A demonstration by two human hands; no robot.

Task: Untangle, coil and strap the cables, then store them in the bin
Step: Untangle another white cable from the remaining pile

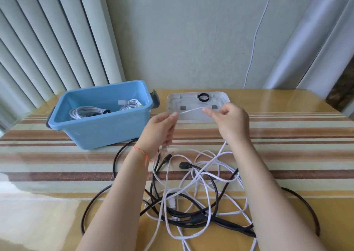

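A flat white cable (191, 110) is stretched between my two raised hands. My left hand (160, 129) pinches it near one end, whose plug hangs below that hand. My right hand (229, 120) pinches it farther along, and the cable drops from there into the tangle. On the table in front of me, white cable loops (203, 178) are mixed with black cables (193, 216). The blue bin (103, 130) stands at the left and holds two coiled white cables (86, 112).
The bin's white lid (172, 105) lies upside down behind my hands, with a black strap ring (203, 97) and two small dark straps on it. A thin white cord (254, 40) hangs down the wall. Curtains flank the table on both sides.
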